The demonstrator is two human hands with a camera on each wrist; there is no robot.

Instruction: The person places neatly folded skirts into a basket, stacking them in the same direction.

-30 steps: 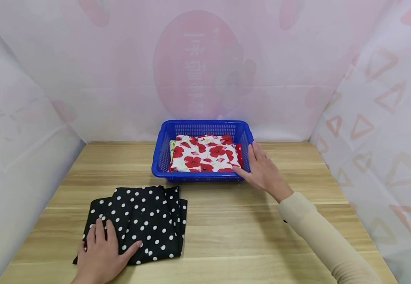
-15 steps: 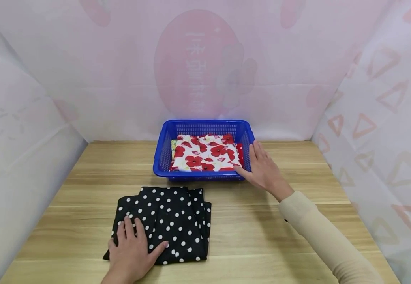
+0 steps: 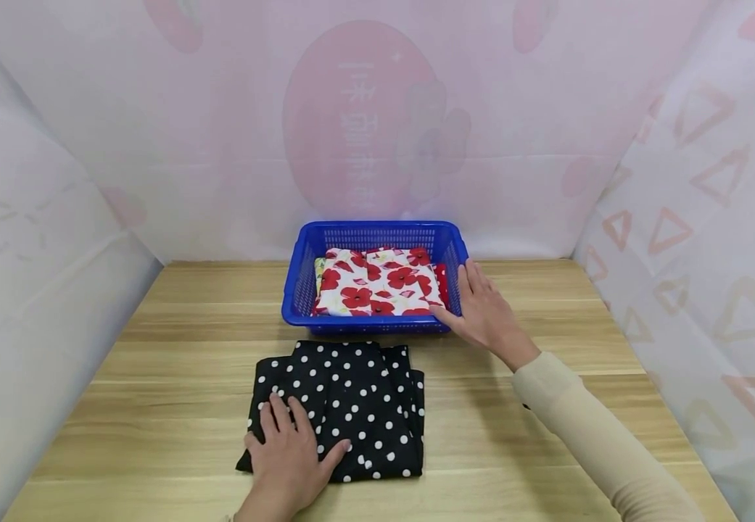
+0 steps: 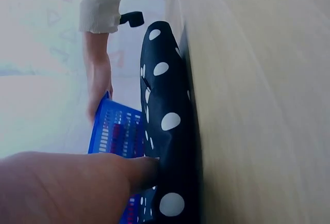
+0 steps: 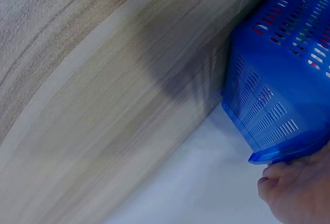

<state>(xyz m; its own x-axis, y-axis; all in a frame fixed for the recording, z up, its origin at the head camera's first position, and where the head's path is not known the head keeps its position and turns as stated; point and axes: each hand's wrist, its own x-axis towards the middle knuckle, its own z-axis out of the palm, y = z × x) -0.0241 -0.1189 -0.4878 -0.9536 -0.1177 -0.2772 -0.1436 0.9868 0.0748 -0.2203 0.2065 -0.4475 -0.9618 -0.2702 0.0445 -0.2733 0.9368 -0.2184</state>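
Note:
A folded black cloth with white polka dots [image 3: 370,409] lies on the table in front of the basket. My left hand [image 3: 289,453] rests flat on its lower left part, fingers spread and thumb out to the right. In the left wrist view the thumb lies against the side of the cloth [image 4: 167,95]. My right hand [image 3: 488,315] rests at the near right corner of a blue plastic basket [image 3: 364,324], fingers along the right rim, thumb at the front rim. Inside the basket lies a folded white cloth with red flowers [image 3: 377,286].
A yellow patterned piece [image 3: 319,268] and a red dotted piece [image 3: 441,279] show beneath the flowered cloth. The basket stands near the back of the wooden table [image 3: 175,348], close to the printed pink wall sheet [image 3: 220,167]. Patterned sheets also flank both sides.
The polka-dot cloth has slid right across the table under my left hand, from the left side to in front of the basket. My right hand and the basket have stayed in place.

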